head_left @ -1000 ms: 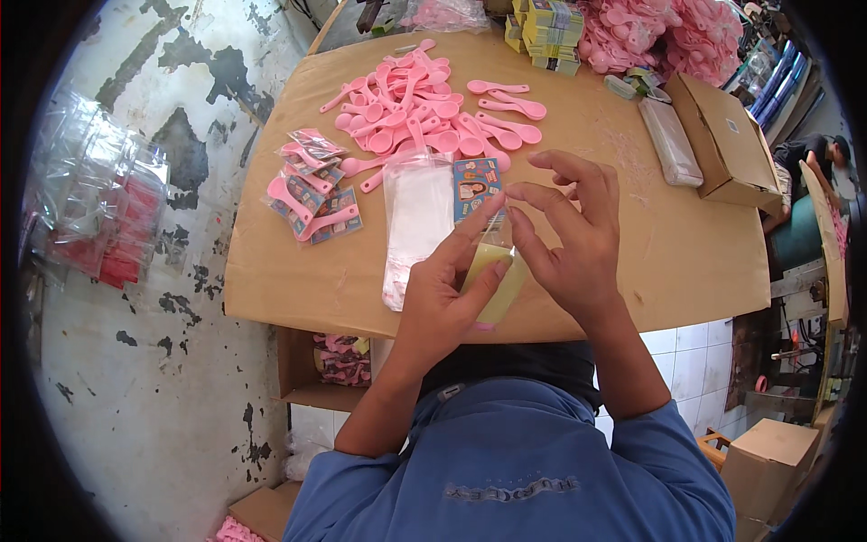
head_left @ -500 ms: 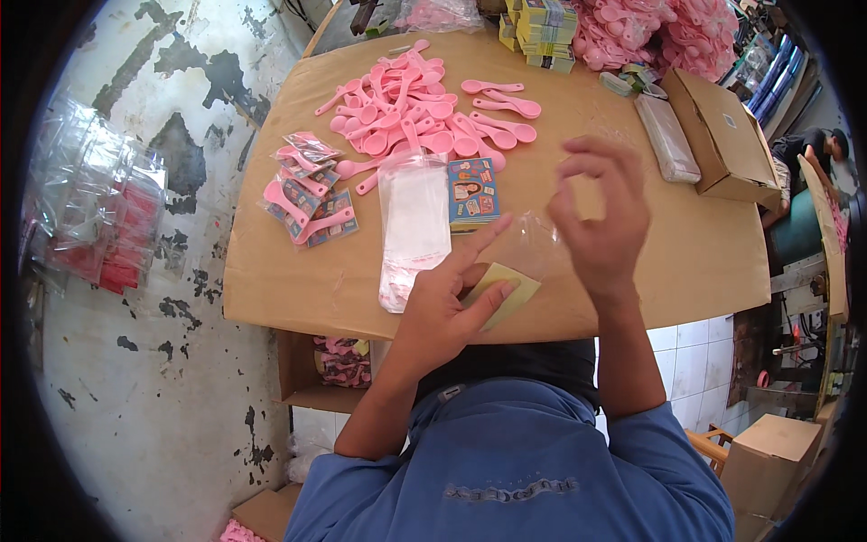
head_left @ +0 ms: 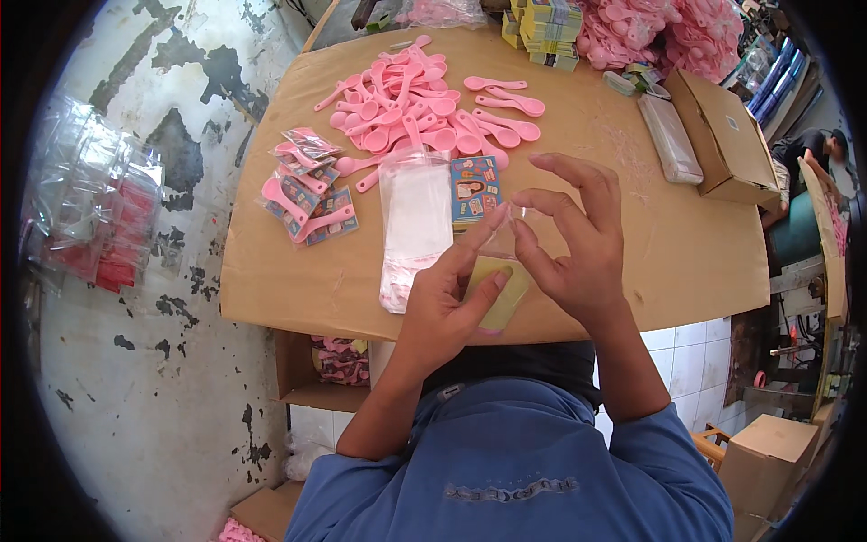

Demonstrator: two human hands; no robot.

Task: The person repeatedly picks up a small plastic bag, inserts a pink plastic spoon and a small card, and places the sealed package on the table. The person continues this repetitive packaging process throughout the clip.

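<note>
My left hand (head_left: 444, 294) grips a clear plastic bag (head_left: 497, 246) with a pale yellow card (head_left: 508, 303) inside, its thumb over the card's face. A bit of pink shows at the bag's lower end. Across the bag's upper edge, my right hand (head_left: 578, 244) has its fingers spread, thumb and fingertips by the clear film; whether they touch it is hard to make out. Just beyond the left hand lie a stack of empty clear bags (head_left: 414, 212) and a pile of blue printed cards (head_left: 476, 185). A heap of pink spoons (head_left: 406, 104) lies farther back.
Filled packets with pink spoons and blue cards (head_left: 314, 203) lie at the left of the table. Bundled yellow cards (head_left: 553, 32) and bagged pink spoons (head_left: 623, 32) sit at the back. A cardboard box (head_left: 722, 135) stands at the right; a co-worker (head_left: 808, 149) is beyond it.
My right hand has come down and left to the upper edge of the bag. The bag with the yellow card has turned more upright in my left hand.
</note>
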